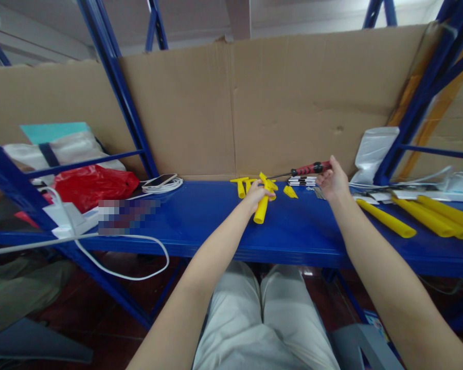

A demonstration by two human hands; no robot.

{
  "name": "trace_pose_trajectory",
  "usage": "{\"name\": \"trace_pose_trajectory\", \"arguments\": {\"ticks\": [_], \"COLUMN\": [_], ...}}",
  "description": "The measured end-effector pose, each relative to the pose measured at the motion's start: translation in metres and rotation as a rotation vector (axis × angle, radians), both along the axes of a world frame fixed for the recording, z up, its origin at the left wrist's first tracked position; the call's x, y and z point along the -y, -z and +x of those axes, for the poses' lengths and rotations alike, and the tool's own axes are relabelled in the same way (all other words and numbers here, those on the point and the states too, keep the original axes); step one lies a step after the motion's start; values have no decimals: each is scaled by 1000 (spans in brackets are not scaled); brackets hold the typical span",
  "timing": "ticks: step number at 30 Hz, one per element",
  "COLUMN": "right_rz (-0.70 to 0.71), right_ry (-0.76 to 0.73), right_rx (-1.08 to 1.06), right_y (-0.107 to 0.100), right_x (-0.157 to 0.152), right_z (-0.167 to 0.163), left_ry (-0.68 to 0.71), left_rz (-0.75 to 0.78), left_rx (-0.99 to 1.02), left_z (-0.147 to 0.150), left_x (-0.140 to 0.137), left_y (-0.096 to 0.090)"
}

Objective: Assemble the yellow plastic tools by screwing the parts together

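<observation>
My left hand [255, 196] is closed around a yellow plastic part with a tube-shaped handle [261, 211], held just over the blue shelf. In my right hand [335, 180] is a screwdriver [310, 168] with a red and black handle, gripped near its rear end. Its thin shaft points left toward the top of the yellow part; whether the tip touches it I cannot tell. Several small yellow T-shaped pieces [241, 188] stand behind my left hand. A loose yellow piece [290, 192] lies between my hands, near a stack of small white packets [302, 181].
Long yellow tubes [428, 216] lie at the right of the blue shelf [200, 216]. On the left are a phone [160, 180], a coiled white cable [173, 186], a red plastic bag [96, 186] and a power strip [67, 221]. Cardboard [293, 103] closes off the back between blue posts.
</observation>
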State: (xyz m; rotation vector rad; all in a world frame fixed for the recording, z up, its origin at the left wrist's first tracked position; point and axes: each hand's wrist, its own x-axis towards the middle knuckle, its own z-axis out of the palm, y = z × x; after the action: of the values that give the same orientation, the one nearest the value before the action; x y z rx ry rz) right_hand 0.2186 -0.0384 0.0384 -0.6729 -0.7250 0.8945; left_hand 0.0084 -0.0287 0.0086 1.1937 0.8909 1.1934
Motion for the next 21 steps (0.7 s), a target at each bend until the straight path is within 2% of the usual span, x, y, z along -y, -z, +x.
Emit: {"name": "trace_pose_trajectory", "arguments": {"ticks": [7,17,21], "right_rz": [44,24,55], "right_ry": [-14,-52,-23], "right_rx": [28,32,52], "right_y": [-4,-1,-2], "right_x": [7,2,5], "right_z": [-4,-1,-2], "left_ry": [-5,6,9], "left_rz": [2,5,0], "left_rx": [2,8,6], "left_z": [0,0,0], "left_x": [1,-2,-3], "left_y": [-1,1,1]}}
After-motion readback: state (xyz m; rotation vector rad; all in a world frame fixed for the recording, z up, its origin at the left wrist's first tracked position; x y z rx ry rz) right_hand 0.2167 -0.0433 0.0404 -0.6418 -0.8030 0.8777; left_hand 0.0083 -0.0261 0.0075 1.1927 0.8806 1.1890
